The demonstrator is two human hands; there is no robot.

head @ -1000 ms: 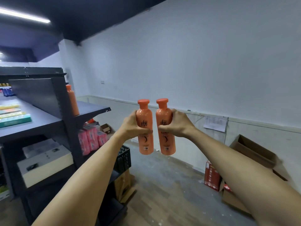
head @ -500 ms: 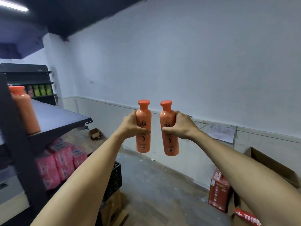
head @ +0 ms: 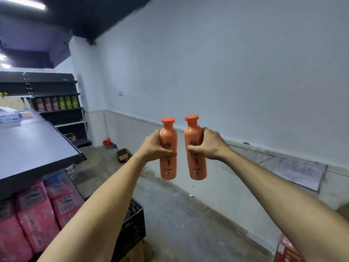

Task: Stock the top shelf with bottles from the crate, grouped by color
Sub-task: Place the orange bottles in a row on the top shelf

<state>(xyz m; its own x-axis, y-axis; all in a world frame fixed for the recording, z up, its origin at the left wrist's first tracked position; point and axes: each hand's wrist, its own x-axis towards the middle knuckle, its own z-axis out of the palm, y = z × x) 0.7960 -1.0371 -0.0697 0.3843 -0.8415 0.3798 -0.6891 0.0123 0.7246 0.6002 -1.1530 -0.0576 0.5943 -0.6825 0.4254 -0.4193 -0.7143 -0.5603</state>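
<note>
Left grip (head: 154, 146) wrapped tight round 1st orange bottle (head: 168, 168), upright, held mid-body. Right grip (head: 208, 145) same on 2nd orange bottle (head: 197, 167), just beside the 1st, no contact. Both in mid-air. Top shelf (head: 35, 148) well left of left grip; black crate (head: 133, 225) far below it, under forearm.

Dark brush-style Chinese characters, seemingly 拉芳, stand on the front of the left bottle (head: 168, 167) and the right bottle (head: 197, 165) at the frame's centre. The small print below them and the handwriting on the paper sheet (head: 294, 172) at right are too faint to read.
</note>
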